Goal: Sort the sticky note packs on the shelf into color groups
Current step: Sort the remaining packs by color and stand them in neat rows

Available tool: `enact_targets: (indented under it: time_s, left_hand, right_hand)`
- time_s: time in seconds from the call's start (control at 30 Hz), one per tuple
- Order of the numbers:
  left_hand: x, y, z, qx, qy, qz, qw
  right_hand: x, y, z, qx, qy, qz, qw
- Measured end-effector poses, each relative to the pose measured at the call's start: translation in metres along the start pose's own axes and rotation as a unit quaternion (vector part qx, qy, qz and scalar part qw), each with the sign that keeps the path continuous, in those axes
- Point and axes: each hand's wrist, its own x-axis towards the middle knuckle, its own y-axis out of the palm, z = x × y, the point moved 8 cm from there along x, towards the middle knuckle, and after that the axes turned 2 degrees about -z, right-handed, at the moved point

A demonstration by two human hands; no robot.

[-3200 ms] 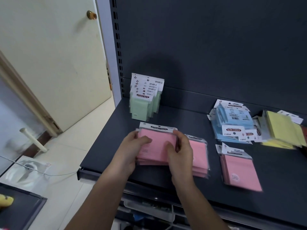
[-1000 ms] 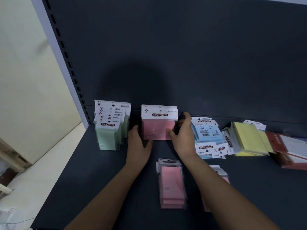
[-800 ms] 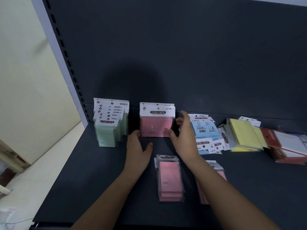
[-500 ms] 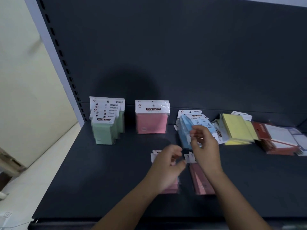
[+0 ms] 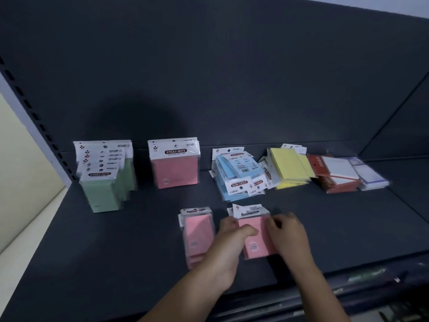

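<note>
On the dark shelf [image 5: 104, 263], green sticky note packs [image 5: 105, 175] stand upright at the back left. Beside them pink packs [image 5: 175, 165] stand upright. A blue pile [image 5: 239, 175] and a yellow pile [image 5: 289, 169] lie further right. Near the front, a small stack of pink packs [image 5: 198, 233] lies flat. Right of it, both hands grip another stack of pink packs [image 5: 254, 238]: my left hand [image 5: 228, 242] on its left edge, my right hand [image 5: 289, 235] on its right edge.
Red-and-white and purple-edged packs [image 5: 341, 173] lie at the back right. The dark back panel [image 5: 209, 77] rises behind the shelf. A perforated upright [image 5: 34, 117] runs along the left side. A lower shelf edge [image 5: 359, 282] shows at the bottom right.
Both hands came back from the upright pink packs at the back. They dropped to the front and closed on the right-hand flat stack of pink packs.
</note>
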Motion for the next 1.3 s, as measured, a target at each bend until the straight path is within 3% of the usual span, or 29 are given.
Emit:
enact_targets:
  time_s: [0.2, 0.37, 0.6, 0.87, 1.07, 1.3]
  left_hand:
    - [0.006, 0.000, 0.000, -0.063, 0.018, -0.070, 0.995]
    - [0.002, 0.006, -0.005, -0.013, 0.107, -0.089, 0.990]
    - [-0.007, -0.027, -0.050, 0.056, 0.260, -0.082, 0.960]
    - [-0.004, -0.113, -0.114, 0.055, 0.370, -0.139, 0.917]
    - [0.029, -0.149, -0.126, 0.087, 0.375, -0.216, 0.897]
    - [0.046, -0.169, -0.097, 0.171, 0.374, -0.287, 0.865]
  right_hand:
    - [-0.002, 0.006, -0.004, 0.082, 0.046, 0.019, 0.995]
    - [-0.011, 0.009, -0.004, 0.336, 0.109, 0.018, 0.936]
    - [-0.005, 0.017, 0.041, 0.486, 0.013, 0.083, 0.870]
    - [0.022, 0.065, 0.137, 0.472, -0.130, 0.183, 0.853]
    - [0.051, 0.102, 0.170, 0.410, -0.170, 0.153, 0.883]
    - [0.056, 0.127, 0.142, 0.379, -0.162, 0.116, 0.904]
